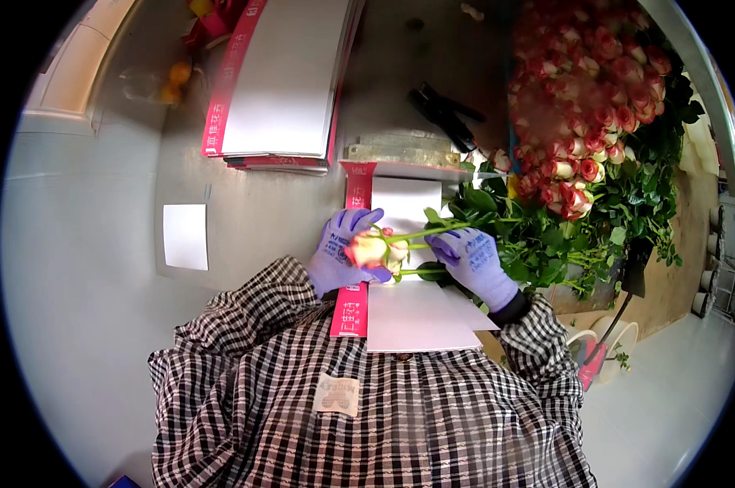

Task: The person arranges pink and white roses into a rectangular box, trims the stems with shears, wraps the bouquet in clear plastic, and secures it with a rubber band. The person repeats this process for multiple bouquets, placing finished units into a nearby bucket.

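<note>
Checked sleeves nearest, both gloved hands, L (342, 254) & R (475, 259), closed round one rose (373, 248), bloom at L, stem across to R.

A stack of grey wrapping sheets (290, 77) with pink printed edges lies far behind the white pink-edged sheet (416, 313). A small white label (185, 236) lies left of this sheet.
</note>
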Demonstrator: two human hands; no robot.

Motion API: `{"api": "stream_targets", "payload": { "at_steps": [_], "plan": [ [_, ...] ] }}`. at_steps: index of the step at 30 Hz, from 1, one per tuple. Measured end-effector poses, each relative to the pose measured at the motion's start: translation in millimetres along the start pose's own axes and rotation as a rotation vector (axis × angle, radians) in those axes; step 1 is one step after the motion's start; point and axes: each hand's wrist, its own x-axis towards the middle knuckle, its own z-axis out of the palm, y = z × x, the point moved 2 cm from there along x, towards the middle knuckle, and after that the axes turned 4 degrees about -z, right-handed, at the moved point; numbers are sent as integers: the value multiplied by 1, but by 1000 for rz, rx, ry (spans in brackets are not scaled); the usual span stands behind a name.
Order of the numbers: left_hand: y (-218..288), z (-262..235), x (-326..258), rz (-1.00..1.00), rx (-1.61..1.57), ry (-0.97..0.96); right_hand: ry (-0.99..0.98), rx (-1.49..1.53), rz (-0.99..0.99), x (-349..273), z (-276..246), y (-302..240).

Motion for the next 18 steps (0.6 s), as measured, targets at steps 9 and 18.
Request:
{"api": "stream_targets", "payload": {
  "at_steps": [9,18],
  "plan": [
    [15,-9,8,156,572,-40,-363,-247,-96,8,-8,-29],
    [5,-13,44,-225,271,-367,-192,-369,71,40,-98,-43]
  ]
}}
